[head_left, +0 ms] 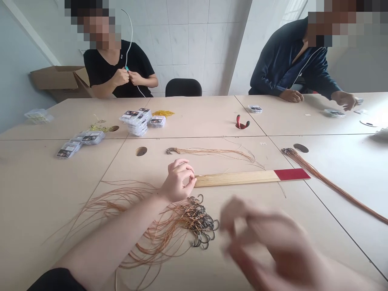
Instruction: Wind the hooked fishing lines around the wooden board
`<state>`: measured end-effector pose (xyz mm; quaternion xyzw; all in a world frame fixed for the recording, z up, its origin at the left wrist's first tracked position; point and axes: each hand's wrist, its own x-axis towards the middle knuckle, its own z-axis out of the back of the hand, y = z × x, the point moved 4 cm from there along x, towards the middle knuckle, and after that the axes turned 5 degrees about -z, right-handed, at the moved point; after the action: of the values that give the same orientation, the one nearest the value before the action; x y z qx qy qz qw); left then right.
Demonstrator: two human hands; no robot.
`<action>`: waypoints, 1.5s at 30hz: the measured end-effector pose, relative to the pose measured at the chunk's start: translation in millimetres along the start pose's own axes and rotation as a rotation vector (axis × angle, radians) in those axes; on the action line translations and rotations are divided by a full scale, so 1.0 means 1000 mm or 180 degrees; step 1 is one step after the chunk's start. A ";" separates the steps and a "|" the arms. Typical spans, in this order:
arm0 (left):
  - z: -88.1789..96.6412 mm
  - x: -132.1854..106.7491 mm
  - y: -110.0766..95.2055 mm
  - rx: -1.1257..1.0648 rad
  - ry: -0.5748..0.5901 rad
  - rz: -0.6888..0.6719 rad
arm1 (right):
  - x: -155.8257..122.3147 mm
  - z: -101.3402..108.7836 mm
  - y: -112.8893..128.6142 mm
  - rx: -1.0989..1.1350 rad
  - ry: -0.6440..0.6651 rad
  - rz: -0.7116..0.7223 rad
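My left hand (178,180) rests on the table with its fingers pinched together at the left end of a long wooden stick (236,178) with a red tip (291,174). Thin brown lines seem to lie along the stick. Just below that hand lies a pile of dark fish hooks (200,221) tied to tangled brown lines (127,210). My right hand (266,238) hovers low at the front right, smeared by motion, so its fingers cannot be read.
Two more bundles of brown line lie at centre (212,152) and right (330,184). Red-handled pliers (241,122), stacks of small packets (138,119) and a cardboard box (60,81) sit farther back. Two other people work across the table.
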<state>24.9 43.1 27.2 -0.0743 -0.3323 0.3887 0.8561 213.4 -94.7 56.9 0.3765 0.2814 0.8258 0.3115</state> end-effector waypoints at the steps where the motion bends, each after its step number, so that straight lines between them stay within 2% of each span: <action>1: 0.001 0.000 0.000 -0.0020 -0.0070 0.0005 | 0.023 0.003 -0.014 -0.0444 -0.0052 -0.0197; 2: 0.003 0.001 0.001 -0.0033 -0.0142 0.0020 | 0.044 0.006 -0.030 -0.0913 -0.0132 -0.0482; 4: 0.005 0.001 0.004 -0.0019 -0.0273 0.0077 | 0.074 0.007 -0.059 -0.1655 -0.0232 -0.0700; 6: 0.007 0.002 0.008 0.0036 -0.0373 0.0166 | 0.085 0.006 -0.086 -0.2104 -0.0119 -0.0838; 10: 0.011 0.005 0.012 0.0148 -0.0536 0.0354 | 0.078 0.017 -0.120 -0.2489 -0.0147 -0.1061; 14: 0.021 0.011 0.020 0.0386 -0.0790 0.0599 | 0.074 0.051 -0.137 -0.2554 -0.0523 -0.1304; 17: 0.030 0.014 0.036 0.0674 -0.1011 0.0928 | 0.071 0.078 -0.152 -0.2606 -0.0860 -0.1525; 20: 0.035 0.014 0.063 0.1016 -0.0953 0.1397 | 0.063 0.097 -0.174 -0.2622 -0.1120 -0.1807; 24: 0.035 0.009 0.100 0.1228 -0.0739 0.2026 | 0.052 0.106 -0.203 -0.2648 -0.1182 -0.2115; 28: 0.028 0.004 0.117 0.1343 -0.0453 0.2229 | 0.044 0.109 -0.220 -0.2701 -0.1204 -0.2305; 33: 0.024 0.005 0.113 0.1568 -0.0325 0.2020 | 0.036 0.114 -0.228 -0.2743 -0.1215 -0.2462; 39: 0.023 0.005 0.111 0.1635 -0.0311 0.2077 | 0.035 0.114 -0.233 -0.2632 -0.1193 -0.2652; 42: 0.024 0.004 0.113 0.1620 -0.0357 0.2077 | 0.047 0.120 -0.201 -0.2421 -0.1477 -0.2411; 45: 0.024 0.003 0.113 0.1610 -0.0362 0.2086 | 0.058 0.131 -0.139 -0.1495 -0.1930 -0.2064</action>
<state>-58.7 119.6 3.3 0.0580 -0.2319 0.7134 0.6587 329.8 67.2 58.5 0.4125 0.0873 0.5810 0.6962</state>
